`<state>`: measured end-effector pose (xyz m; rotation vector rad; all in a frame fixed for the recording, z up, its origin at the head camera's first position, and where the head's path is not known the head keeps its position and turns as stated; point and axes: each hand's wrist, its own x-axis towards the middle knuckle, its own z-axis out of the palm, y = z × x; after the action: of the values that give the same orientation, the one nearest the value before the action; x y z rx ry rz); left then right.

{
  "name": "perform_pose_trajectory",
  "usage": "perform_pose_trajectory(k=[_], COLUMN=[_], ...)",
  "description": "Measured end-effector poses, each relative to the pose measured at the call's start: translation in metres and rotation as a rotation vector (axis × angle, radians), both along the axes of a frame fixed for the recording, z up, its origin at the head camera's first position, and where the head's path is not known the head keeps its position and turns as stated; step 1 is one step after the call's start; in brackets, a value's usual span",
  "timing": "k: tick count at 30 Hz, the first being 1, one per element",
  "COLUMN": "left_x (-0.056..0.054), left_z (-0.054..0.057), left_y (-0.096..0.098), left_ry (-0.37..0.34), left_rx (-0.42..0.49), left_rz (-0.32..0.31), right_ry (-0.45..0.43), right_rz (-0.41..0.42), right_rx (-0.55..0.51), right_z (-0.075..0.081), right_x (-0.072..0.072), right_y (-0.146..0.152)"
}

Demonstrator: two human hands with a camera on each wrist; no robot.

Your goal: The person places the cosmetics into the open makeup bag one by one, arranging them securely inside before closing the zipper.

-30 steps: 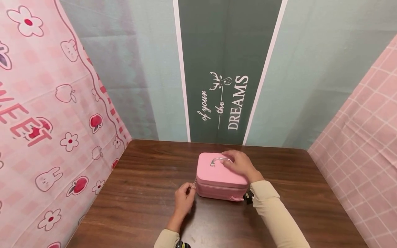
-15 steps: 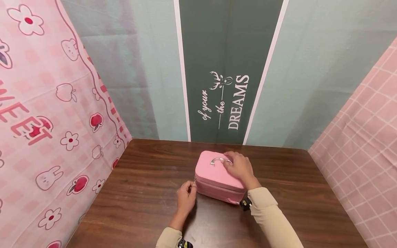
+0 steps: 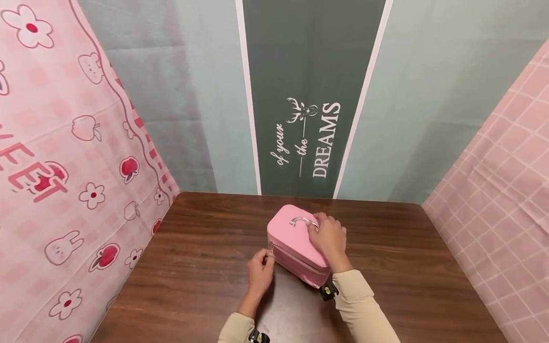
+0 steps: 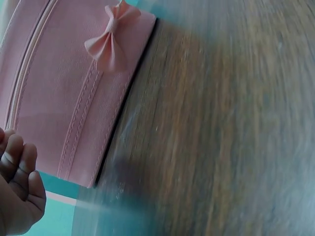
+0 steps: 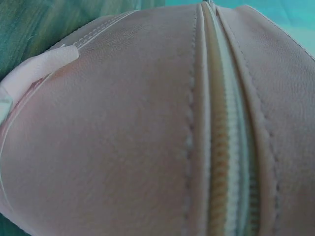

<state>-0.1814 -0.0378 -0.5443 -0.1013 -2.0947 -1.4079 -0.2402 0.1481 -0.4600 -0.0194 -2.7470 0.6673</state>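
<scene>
A pink cosmetic case [image 3: 298, 243] with a silver arched handle [image 3: 303, 219] stands at an angle on the table. My left hand [image 3: 260, 271] pinches the zipper pull at the case's near left corner. On the right part of the lid, beside the handle, my right hand [image 3: 331, 238] grips the case, thumb on top and fingers over the far side. The left wrist view has a pink bow [image 4: 113, 37] on the case's front and curled fingers [image 4: 19, 162] at the zipper line. Close up in the right wrist view runs the zipper [image 5: 229, 137], its teeth showing.
Under the case is a dark brown wooden table [image 3: 193, 257]. Behind it hangs a green and grey cloth [image 3: 296, 57] with lettering. A pink printed cloth [image 3: 64, 190] borders the left, and a pink checked cloth [image 3: 506, 190] the right.
The case has turned clockwise on the table, its near right corner swinging toward me. My right hand has moved with it, its forearm shifting left; my left hand stays at the zipper pull.
</scene>
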Motion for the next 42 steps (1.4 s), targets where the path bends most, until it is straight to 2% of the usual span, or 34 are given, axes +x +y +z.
perform_pose_trajectory(k=[4,7,11,16,20,25,30,36,42], left_x=[-0.001,-0.001,0.000,-0.002,-0.002,-0.002,-0.001,-0.003,-0.009], left_z=[-0.002,-0.004,-0.006,-0.004,-0.003,-0.003,-0.003,0.002,0.007], left_y=[-0.002,-0.005,-0.009,-0.013,-0.014,-0.016,-0.016,-0.012,-0.006], left_ry=[-0.005,-0.035,-0.071,-0.069,-0.072,-0.096,-0.098,-0.106,-0.079], left_rx=[0.010,0.026,0.057,0.058,0.051,0.062,0.051,0.024,0.018], left_rz=[-0.016,-0.043,-0.052,-0.033,-0.043,-0.052,-0.056,-0.045,0.037], right_ry=[-0.013,-0.042,-0.100,-0.121,-0.134,-0.143,-0.126,-0.092,-0.052], right_rz=[0.007,0.065,0.241,0.489,0.580,0.580,0.548,0.394,0.234], right_rx=[-0.012,-0.045,-0.088,-0.094,-0.170,-0.231,-0.242,-0.158,-0.134], right_z=[0.001,0.004,0.011,0.013,0.007,-0.002,-0.002,0.000,-0.001], right_x=[0.000,-0.001,-0.007,-0.025,-0.038,-0.043,-0.039,-0.025,-0.007], right_y=[0.002,0.008,0.022,0.039,0.048,0.050,0.045,0.036,0.021])
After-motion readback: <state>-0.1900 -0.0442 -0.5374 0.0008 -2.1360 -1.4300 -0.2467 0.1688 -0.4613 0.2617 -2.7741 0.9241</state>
